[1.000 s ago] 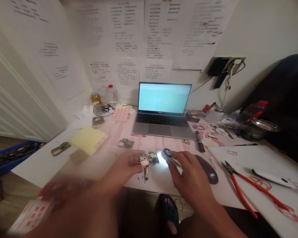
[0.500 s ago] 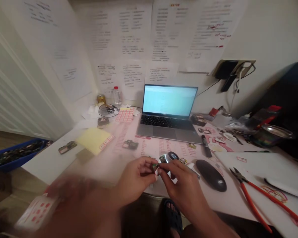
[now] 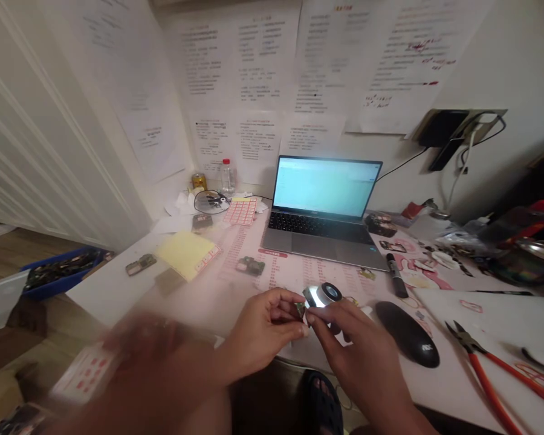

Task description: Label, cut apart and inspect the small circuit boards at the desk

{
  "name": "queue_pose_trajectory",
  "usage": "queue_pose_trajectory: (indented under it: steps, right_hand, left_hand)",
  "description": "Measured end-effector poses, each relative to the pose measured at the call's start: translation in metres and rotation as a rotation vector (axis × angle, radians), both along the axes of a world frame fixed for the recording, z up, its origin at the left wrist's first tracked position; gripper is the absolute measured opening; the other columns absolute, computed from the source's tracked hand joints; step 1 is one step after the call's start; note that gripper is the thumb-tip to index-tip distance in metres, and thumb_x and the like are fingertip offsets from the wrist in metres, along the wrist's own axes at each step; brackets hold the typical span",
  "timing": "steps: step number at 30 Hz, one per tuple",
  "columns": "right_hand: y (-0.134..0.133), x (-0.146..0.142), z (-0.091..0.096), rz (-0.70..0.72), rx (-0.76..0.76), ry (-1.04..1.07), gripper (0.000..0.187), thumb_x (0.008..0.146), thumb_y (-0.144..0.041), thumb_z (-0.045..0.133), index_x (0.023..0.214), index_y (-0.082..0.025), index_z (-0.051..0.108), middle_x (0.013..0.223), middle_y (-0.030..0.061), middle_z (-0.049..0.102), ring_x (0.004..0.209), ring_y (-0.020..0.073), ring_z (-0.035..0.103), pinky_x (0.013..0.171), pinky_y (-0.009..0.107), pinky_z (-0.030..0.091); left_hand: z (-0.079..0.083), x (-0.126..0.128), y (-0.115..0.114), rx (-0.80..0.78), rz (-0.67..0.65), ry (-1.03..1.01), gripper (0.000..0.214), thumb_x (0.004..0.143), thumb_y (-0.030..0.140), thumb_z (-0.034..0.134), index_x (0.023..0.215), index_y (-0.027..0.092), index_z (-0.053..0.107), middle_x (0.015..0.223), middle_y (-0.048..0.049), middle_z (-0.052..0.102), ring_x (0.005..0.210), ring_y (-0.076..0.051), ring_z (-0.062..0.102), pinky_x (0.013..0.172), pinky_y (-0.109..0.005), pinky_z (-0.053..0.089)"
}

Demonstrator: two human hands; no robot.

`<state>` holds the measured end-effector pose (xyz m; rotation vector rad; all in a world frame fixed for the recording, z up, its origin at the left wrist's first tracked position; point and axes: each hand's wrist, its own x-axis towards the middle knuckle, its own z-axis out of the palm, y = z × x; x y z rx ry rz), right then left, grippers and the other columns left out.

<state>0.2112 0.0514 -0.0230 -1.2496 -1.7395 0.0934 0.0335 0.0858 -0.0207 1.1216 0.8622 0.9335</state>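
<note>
My left hand (image 3: pixel 265 332) pinches a small green circuit board (image 3: pixel 300 309) between thumb and fingers, low over the front edge of the desk. From the other side, the thumb and forefinger of my right hand (image 3: pixel 360 347) close on the same board, and the fingertips hide much of it. A small pale piece shows between the fingertips; its kind is unclear. Just behind my fingers lies a white cylinder with a dark lens-like end (image 3: pixel 330 293), with bright light beside it. A black mouse (image 3: pixel 408 334) rests to the right of my right hand.
An open laptop (image 3: pixel 324 238) stands at the back. More circuit boards (image 3: pixel 250 266) and a yellow pad (image 3: pixel 185 254) lie leftward. Red-handled cutters (image 3: pixel 469 341) and a black marker (image 3: pixel 396 276) lie rightward. A blue bin (image 3: pixel 63 272) holds many boards below the desk's left side.
The view has swung slightly left, so the desk things appear farther right. Both hands keep hold of the circuit board, close to the lit cylinder.
</note>
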Motion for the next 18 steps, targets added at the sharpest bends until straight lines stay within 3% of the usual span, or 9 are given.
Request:
queue_pose_trajectory:
  steps: [5,11,15,18]
  right_hand:
    - [0.002,0.001,0.002,0.054,-0.084,0.041,0.017,0.103,-0.031,0.065,0.093,-0.025,0.078,0.082,0.0013,0.072,0.068,0.0170,0.069,0.061,0.027,0.052]
    - [0.005,0.004,0.004,0.135,-0.154,0.118,0.009,0.099,-0.027,0.072,0.103,-0.025,0.080,0.086,0.0021,0.073,0.074,0.0182,0.069,0.066,0.028,0.057]
    - [0.005,-0.006,0.005,0.168,-0.133,0.139,0.018,0.100,-0.018,0.067,0.111,-0.025,0.079,0.093,0.0035,0.074,0.078,0.0175,0.071,0.071,0.027,0.059]
    - [0.009,-0.007,0.008,0.223,-0.139,0.102,0.023,0.102,-0.017,0.060,0.113,-0.024,0.079,0.099,0.0058,0.076,0.087,0.0187,0.074,0.077,0.029,0.060]
  left_hand:
    - [-0.001,-0.004,-0.001,0.039,0.005,0.035,0.036,0.074,0.019,0.086,0.109,0.019,0.077,0.094,-0.0056,0.080,0.089,-0.018,0.072,0.084,-0.030,0.057]
    - [0.009,-0.009,-0.002,0.046,-0.047,0.101,0.040,0.086,0.048,0.082,0.115,0.020,0.081,0.115,-0.0105,0.081,0.104,-0.024,0.073,0.094,-0.035,0.055]
    - [0.009,-0.008,0.001,-0.054,0.041,0.059,0.040,0.077,0.050,0.090,0.101,0.020,0.078,0.105,-0.0065,0.080,0.100,-0.022,0.073,0.094,-0.032,0.055]
    - [0.004,-0.008,0.008,-0.110,0.106,0.017,0.044,0.073,0.040,0.095,0.106,0.020,0.074,0.099,-0.0052,0.079,0.094,-0.021,0.074,0.086,-0.031,0.057]
